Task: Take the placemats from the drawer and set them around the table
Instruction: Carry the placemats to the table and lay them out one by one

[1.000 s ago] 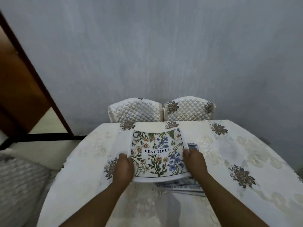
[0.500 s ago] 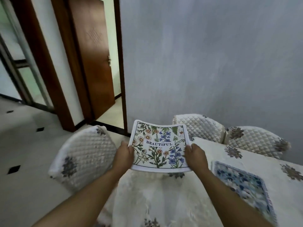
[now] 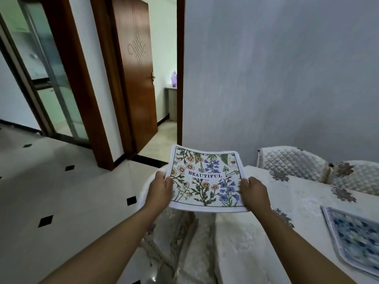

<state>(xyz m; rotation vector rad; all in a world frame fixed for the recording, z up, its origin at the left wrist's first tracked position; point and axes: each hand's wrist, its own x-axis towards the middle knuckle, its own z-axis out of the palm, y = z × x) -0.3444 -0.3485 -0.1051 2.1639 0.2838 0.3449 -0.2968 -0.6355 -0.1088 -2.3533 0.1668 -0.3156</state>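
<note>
Left hand: forearm stretched forward, fingers clenched on the left edge of the floral placemat, thumb on top.
Right hand: forearm stretched forward at the same height, fingers grasping the mat's right edge, thumb on top.
Floral placemat: held in the air between both hands, printed side up, the word BEAUTIFUL readable; its near edge bows down a little. It hangs above the left end of the table.
Blue placemat: flat on the table at the right, well apart from both hands.
Table edge: left end rounded, cream cloth falling in folds below the hands.
Chairs: two quilted backs against the grey wall at the far side; another at the left end, mostly hidden by the mat.
Open room: tiled floor spreads left, reaching an open wooden door.
</note>
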